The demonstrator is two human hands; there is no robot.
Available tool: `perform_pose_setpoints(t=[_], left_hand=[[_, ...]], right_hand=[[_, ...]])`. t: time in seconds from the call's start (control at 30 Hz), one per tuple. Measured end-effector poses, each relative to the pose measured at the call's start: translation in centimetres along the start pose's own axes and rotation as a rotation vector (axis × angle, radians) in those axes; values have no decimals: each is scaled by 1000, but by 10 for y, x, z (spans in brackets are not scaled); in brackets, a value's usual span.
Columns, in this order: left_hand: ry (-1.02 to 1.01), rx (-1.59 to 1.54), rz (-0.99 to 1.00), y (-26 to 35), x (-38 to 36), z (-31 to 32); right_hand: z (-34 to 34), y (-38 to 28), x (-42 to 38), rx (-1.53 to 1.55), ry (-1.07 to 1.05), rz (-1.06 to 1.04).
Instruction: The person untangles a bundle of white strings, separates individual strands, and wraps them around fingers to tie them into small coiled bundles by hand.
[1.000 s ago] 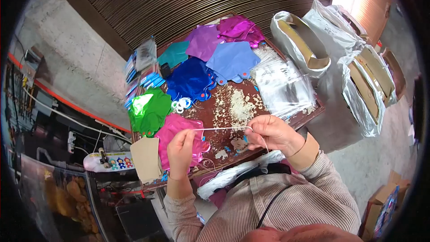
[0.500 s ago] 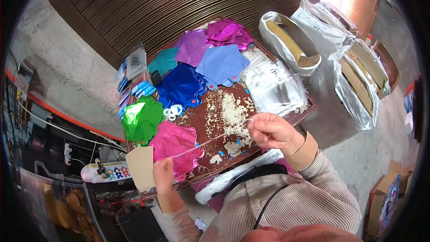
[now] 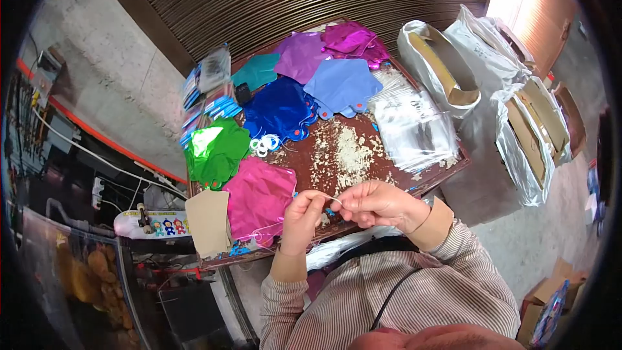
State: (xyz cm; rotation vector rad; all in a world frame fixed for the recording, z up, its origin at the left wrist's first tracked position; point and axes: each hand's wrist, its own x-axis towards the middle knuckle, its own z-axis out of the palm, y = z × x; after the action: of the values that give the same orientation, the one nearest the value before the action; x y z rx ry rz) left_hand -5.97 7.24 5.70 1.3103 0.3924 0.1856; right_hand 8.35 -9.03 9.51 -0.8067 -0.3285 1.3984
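Looking down, head view:
Hands: the left hand (image 3: 300, 215) and right hand (image 3: 374, 204) are close together over the near edge of the table (image 3: 343, 155), fingertips almost meeting.
Grip: both pinch a thin white string (image 3: 322, 196) that arcs between them; a loose end trails toward the pink foil.
Beside the hands: a pink foil balloon (image 3: 259, 198) lies flat just left of the left hand, with a brown card (image 3: 208, 221) at the table's corner.
Farther back: green (image 3: 217, 151), dark blue (image 3: 278, 111), light blue (image 3: 341, 85) and purple (image 3: 301, 57) foil balloons overlap; white rings (image 3: 262, 146) sit between green and blue.
Right side: a pile of clear bags (image 3: 414, 126) reaches the table's right edge; open sacks (image 3: 518, 123) stand beyond it.
Open room: a bare, flaking patch of tabletop lies in front of the hands.
Near edge: a white plastic strip (image 3: 343, 246) hangs at the person's lap.
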Motion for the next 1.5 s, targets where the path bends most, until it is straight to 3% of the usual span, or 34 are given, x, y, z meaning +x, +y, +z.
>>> perform_pose_setpoints(t=[0.17, 0.3, 0.33, 0.47, 0.5, 0.63, 0.67, 0.8, 0.83, 0.97, 1.0, 1.13, 1.17, 1.3, 1.33, 1.47, 1.5], left_hand=[[116, 71, 165, -1, 2, 11], [133, 493, 389, -9, -4, 26], [133, 493, 388, -5, -8, 28], [-42, 867, 496, 18, -29, 41], [-37, 868, 494, 19, -28, 38], [198, 817, 472, 30, -20, 18], [200, 821, 474, 26, -20, 18], [6, 806, 562, -8, -22, 33], [5, 806, 562, -5, -23, 33], [81, 929, 460, 24, -32, 32], [86, 931, 459, 22, -33, 32], [-100, 807, 434, 4, -33, 41], [-109, 810, 431, 5, -32, 39], [-9, 771, 484, 11, -26, 31], [-2, 771, 482, 10, -28, 33], [-112, 762, 468, 6, -34, 50], [-114, 763, 470, 6, -31, 48]], right_hand=[[-11, 5, -6, 172, -173, 48], [-2, 8, 0, 141, -62, -300], [-3, 10, 2, 142, -61, -300], [-14, 20, 17, -1190, 416, -957], [-14, 19, 15, -1190, 410, -956], [-9, 3, -8, -940, -255, -161], [-5, 1, -10, -941, -258, -165], [7, 0, -17, -431, 118, -322], [5, 0, -18, -431, 119, -323], [-13, -4, -23, -1203, -190, 8], [-11, -4, -22, -1203, -195, 8], [6, -4, -25, -599, 265, -356], [6, -4, -28, -592, 272, -359], [-1, -10, -38, -780, -424, 183], [-6, -8, -36, -782, -430, 187], [-37, 11, -19, -1297, 290, -738], [-35, 8, -22, -1298, 292, -740]])
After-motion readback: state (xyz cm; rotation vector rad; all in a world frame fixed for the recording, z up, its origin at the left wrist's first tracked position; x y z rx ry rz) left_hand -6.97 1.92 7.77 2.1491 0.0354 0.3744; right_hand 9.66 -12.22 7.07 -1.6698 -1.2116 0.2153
